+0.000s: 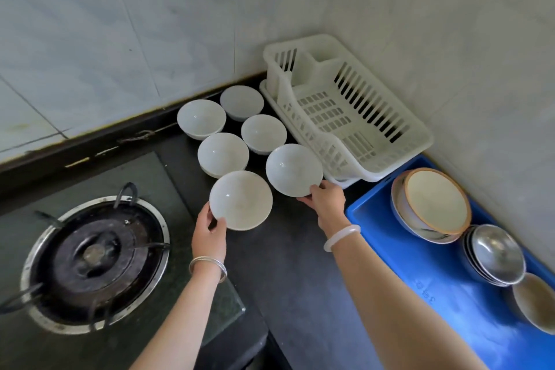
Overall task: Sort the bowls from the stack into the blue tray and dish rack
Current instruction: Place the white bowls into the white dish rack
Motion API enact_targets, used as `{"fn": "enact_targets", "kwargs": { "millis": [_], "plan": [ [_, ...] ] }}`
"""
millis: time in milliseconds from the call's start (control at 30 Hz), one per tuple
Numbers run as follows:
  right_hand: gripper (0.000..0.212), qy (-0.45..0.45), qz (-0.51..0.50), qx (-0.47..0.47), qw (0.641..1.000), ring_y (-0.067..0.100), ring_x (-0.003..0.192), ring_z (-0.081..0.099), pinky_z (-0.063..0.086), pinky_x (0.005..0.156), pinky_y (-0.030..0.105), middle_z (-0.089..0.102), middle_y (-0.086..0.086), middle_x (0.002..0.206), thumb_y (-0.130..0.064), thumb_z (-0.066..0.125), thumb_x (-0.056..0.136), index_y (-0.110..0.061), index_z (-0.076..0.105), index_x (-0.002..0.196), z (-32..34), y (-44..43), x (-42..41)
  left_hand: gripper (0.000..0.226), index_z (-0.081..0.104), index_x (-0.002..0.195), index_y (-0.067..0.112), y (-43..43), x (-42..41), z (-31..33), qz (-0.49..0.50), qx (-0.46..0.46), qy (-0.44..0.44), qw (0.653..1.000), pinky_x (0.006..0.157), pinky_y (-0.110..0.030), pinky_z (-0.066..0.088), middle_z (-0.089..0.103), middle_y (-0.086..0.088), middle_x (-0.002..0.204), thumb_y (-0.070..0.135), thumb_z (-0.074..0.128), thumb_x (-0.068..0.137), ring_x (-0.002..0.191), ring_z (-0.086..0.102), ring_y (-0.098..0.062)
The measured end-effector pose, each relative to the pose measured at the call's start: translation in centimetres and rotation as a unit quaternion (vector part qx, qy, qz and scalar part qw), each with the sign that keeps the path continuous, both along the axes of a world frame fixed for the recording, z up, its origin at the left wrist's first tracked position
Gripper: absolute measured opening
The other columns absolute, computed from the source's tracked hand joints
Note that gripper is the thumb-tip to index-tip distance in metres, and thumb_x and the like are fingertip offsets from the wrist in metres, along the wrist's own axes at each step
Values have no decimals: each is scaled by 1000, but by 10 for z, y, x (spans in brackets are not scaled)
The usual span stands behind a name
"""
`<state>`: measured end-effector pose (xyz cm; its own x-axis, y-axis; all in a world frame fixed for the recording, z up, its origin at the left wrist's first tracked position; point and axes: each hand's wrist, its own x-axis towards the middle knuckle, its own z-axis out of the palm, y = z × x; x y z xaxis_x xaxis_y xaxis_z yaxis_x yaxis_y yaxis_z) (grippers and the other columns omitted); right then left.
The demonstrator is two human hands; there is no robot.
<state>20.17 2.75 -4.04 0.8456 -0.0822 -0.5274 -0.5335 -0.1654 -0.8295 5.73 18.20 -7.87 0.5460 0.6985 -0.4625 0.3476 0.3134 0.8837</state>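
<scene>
On the dark counter (300, 264), the left hand (208, 230) grips the near rim of one white bowl (241, 201) while the right hand (326, 203) holds another white bowl (293, 170) beside it. Four more white bowls (223, 155) sit behind. The white dish rack (345, 111) stands in the corner, and the blue tray (450, 279) holds an orange-rimmed bowl (432, 204) and steel bowls (494, 254).

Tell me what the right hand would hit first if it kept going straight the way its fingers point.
The right hand already has its grip on a white bowl. Pushed on, bowl first, it would probably meet the next white bowl; depth is unclear.
</scene>
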Motion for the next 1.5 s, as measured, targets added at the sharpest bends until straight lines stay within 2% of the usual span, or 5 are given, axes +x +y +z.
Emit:
{"fn": "enact_targets", "kwargs": {
  "millis": [533, 967, 1100, 1200, 1500],
  "plan": [
    [11, 8, 208, -167, 964, 16, 67, 73, 60, 76, 34, 72, 3, 64, -8, 60, 84, -12, 69, 79, 31, 44, -29, 24, 57, 109, 23, 16, 10, 6, 48, -153, -55, 986, 92, -33, 42, 57, -2, 113, 30, 38, 96, 108, 54, -23],
    [4, 5, 260, -255, 932, 17, 67, 62, 51, 62, 24, 63, 3, 74, -15, 60, 83, -13, 64, 83, 18, 50, -32, 41, 49, 131, 12, 27, 16, -7, -24, -118, -19, 993, 95, -40, 47, 55, -18, 129, 2, 47, 91, 119, 53, -33],
    [19, 38, 252, -213, 943, 21, 86, 66, 59, 78, 33, 58, -2, 87, -19, 63, 84, -18, 58, 102, 9, 49, -30, 40, 49, 130, 9, 30, 16, -4, -19, -136, -19, 990, 97, -40, 46, 55, -16, 129, 3, 46, 91, 117, 53, -31],
    [30, 108, 235, -127, 958, 22, 88, 69, 59, 69, 28, 64, 0, 92, -16, 58, 87, -18, 60, 117, 6, 49, -32, 38, 50, 129, 10, 33, 15, -1, -12, -157, -16, 987, 92, -36, 47, 56, -12, 127, 5, 47, 91, 110, 55, -26],
    [27, 132, 203, -23, 970, 19, 87, 70, 61, 74, 31, 69, 5, 109, -10, 57, 92, -13, 64, 118, 3, 46, -36, 35, 52, 126, 9, 32, 15, 16, -10, -175, -9, 985, 85, -35, 48, 56, -14, 126, 4, 46, 91, 115, 55, -31]
  ]
}}
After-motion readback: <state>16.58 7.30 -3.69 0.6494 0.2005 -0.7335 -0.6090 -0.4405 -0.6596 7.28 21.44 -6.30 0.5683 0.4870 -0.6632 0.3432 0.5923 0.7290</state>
